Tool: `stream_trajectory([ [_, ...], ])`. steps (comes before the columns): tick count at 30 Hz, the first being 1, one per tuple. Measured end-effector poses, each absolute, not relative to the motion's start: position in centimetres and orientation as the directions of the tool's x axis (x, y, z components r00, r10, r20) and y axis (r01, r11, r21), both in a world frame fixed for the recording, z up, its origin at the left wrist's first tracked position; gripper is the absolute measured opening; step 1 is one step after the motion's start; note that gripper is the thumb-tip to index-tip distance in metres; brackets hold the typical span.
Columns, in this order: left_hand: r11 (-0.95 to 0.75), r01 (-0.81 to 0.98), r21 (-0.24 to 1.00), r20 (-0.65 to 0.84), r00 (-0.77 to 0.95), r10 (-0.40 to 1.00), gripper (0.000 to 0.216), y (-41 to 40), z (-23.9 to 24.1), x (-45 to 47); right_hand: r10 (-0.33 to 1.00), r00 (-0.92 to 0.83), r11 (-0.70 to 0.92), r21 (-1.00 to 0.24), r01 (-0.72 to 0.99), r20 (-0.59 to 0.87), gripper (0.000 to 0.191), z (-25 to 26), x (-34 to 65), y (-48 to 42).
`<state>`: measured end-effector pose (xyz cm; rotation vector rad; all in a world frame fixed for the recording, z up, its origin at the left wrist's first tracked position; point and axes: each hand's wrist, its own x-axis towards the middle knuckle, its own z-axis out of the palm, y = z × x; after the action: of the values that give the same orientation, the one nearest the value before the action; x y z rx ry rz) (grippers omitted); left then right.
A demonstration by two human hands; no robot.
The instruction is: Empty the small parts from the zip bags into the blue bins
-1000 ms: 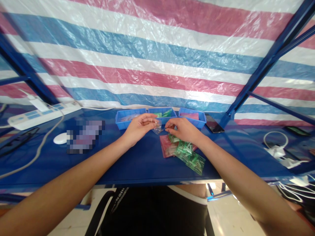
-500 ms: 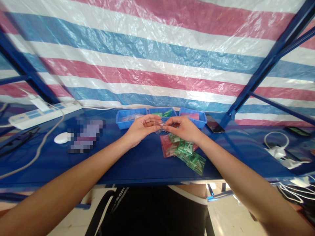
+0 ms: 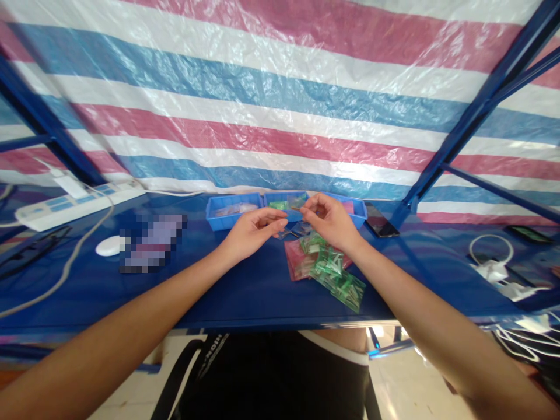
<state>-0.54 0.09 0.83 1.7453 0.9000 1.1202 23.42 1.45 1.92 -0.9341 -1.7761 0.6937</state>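
My left hand (image 3: 256, 232) is closed at the fingertips on the edge of a clear plastic bag (image 3: 299, 230), which has dark slim pieces in or under it. Higher and to the right, my right hand (image 3: 329, 219) pinches a small thin brownish piece (image 3: 296, 208); a see-through film seems to be around it, too small to be sure. Below my right hand lie green zip bags (image 3: 339, 279) with slim metal parts inside, partly over a red zip bag (image 3: 296, 261).
Three blue bins stand behind my hands: the left bin (image 3: 223, 221) with clear bags, the middle bin (image 3: 273, 197) with green bags, the right bin (image 3: 359, 213) with something pink. A phone (image 3: 381, 220), a white mouse (image 3: 110, 245) and a power strip (image 3: 81, 204) lie around.
My hands have drawn apart. The right one has risen slightly with the thin piece, while the left stays low at the clear bag, which now shows more between them.
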Motion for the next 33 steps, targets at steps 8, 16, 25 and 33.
stream_trajectory([
  [8,-0.424,0.177,0.888,0.338,0.374,0.864,0.05,-0.4,0.2,-0.3,0.651,-0.506,0.752,-0.57,0.331,0.565,0.006,2.6,23.2,0.3],
  [16,-0.431,0.188,0.882,0.351,0.348,0.87,0.044,0.1,0.1,-0.8,0.743,-0.415,0.661,-0.674,0.33,0.525,0.011,2.1,23.1,0.7],
  [25,-0.433,0.201,0.879,0.329,0.4,0.855,0.04,-0.3,0.5,-0.6,0.81,-0.378,0.55,-0.805,0.222,0.449,0.026,1.9,23.3,1.2],
  [33,-0.465,0.276,0.841,0.4,0.261,0.879,0.043,0.3,0.1,-0.9,0.857,-0.229,0.505,-0.841,0.194,0.462,0.024,1.5,23.6,2.2],
])
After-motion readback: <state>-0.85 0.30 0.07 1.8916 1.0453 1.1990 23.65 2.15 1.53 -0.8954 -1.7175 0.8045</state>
